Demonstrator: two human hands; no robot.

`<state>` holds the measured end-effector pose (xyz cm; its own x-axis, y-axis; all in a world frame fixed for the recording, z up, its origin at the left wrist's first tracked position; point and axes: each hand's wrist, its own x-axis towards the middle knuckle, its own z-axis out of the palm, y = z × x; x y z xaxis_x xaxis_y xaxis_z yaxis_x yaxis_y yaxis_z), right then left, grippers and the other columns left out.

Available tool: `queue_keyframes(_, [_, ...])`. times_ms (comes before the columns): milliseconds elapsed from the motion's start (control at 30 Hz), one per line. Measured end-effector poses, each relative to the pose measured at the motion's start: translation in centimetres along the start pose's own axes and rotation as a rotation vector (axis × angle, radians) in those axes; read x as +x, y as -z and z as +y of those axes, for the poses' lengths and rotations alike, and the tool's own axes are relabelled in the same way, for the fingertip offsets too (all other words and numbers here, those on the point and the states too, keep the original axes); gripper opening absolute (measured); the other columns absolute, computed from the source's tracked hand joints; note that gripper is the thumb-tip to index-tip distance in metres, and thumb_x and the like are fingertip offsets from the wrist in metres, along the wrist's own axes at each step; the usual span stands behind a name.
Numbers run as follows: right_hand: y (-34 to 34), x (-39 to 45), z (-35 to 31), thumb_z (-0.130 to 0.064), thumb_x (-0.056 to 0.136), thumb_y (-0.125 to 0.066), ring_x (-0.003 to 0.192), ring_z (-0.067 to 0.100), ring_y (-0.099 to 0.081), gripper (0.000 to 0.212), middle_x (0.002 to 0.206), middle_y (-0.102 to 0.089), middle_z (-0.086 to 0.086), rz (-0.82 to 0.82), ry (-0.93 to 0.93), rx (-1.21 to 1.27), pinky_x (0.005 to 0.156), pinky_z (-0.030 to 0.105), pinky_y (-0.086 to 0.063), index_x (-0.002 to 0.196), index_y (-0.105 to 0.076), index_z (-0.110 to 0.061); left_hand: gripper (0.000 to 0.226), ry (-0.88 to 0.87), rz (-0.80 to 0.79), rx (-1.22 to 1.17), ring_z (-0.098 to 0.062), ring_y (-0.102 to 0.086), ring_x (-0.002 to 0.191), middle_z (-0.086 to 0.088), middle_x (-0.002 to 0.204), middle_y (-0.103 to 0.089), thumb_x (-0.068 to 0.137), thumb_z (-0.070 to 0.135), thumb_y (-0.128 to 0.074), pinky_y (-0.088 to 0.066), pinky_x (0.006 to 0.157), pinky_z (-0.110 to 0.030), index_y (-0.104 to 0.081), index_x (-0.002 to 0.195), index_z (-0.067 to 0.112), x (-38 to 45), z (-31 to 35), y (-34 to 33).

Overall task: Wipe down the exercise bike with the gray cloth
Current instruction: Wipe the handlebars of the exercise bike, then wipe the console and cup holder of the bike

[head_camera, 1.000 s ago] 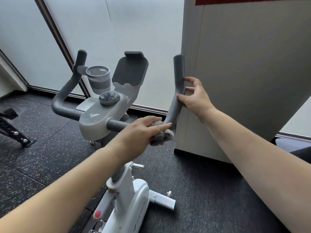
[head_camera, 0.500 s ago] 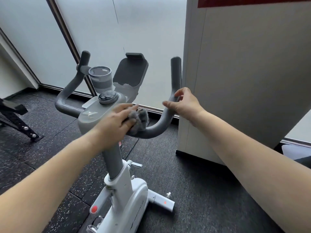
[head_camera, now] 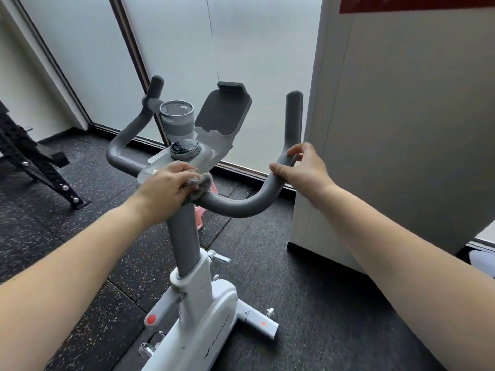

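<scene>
From the head camera: the left hand (head_camera: 166, 187) is bunched down over the gray cloth (head_camera: 199, 187), fingers curled and pressing it against the handlebar (head_camera: 241, 207) right where the bar meets the pale console (head_camera: 182, 167). The cloth sits under the fingertips and pokes out to their right, a fuzzy wad draped on the bar's top; most of it is hidden beneath the hand. Over on the other side, the right hand (head_camera: 302, 170) is wrapped around the bend of the bar, thumb in front, fingers closed over the top, steadying the exercise bike (head_camera: 203, 311).

To do this stroke well, I'd say keep the cloth flat under the palm, wrap it around the tube so the underside gets cleaned too, and keep that right-hand grip firm so the frame doesn't swivel. The dial (head_camera: 184, 150) and the cup (head_camera: 177, 120) stand just behind the cloth, so keep the wiping low, clear of the cup.
</scene>
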<state>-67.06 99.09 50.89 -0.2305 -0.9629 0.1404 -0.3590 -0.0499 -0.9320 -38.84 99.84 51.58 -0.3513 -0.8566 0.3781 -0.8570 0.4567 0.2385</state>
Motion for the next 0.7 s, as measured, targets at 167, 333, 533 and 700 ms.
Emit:
queue_keyframes(167, [0.2,-0.3,-0.2,-0.032,0.071,-0.079,0.103,0.015,-0.049,0.047,0.117,-0.046,0.004,0.010,0.041,-0.088,0.088,0.023,-0.042,0.108,-0.051,-0.020,0.034,-0.078,-0.018,-0.209,-0.021,-0.055,0.109,-0.010,0.118,-0.061,0.088,0.025,-0.049,-0.039,0.100,-0.029,-0.066,0.111,0.008,-1.2,5.8,-2.7])
queue_keyframes(333, [1.3,-0.8,-1.1,-0.027,0.071,-0.076,0.117,0.021,-0.043,0.041,0.112,-0.035,-0.003,0.094,0.227,-0.260,0.105,0.029,-0.037,0.108,-0.058,-0.023,0.036,-0.055,0.033,-0.095,-0.028,-0.055,0.115,-0.009,0.125,-0.059,0.077,0.003,-0.052,-0.042,0.103,-0.041,-0.066,0.110,0.007,-2.4,1.9,-2.4])
queue_keyframes(533, [-0.6,-1.0,-3.1,-0.019,0.078,-0.071,0.106,0.013,-0.050,0.031,0.114,-0.043,-0.002,0.043,0.346,-0.189,0.098,0.030,-0.044,0.107,-0.060,-0.021,0.039,0.051,0.083,0.034,-0.033,-0.055,0.112,-0.013,0.124,-0.057,0.078,-0.001,-0.067,-0.043,0.101,-0.046,-0.066,0.114,0.012,-0.8,-1.7,1.0])
queue_keyframes(700, [-4.6,0.1,-4.8,-0.016,0.080,-0.069,0.100,0.011,-0.058,0.027,0.115,-0.058,-0.002,-0.076,0.365,-0.126,0.086,0.024,-0.050,0.101,-0.055,-0.027,0.047,0.163,0.146,-0.108,-0.024,-0.042,0.122,-0.005,0.135,-0.046,0.086,0.014,-0.060,-0.035,0.107,-0.040,-0.055,0.127,0.036,-0.5,-2.3,0.6])
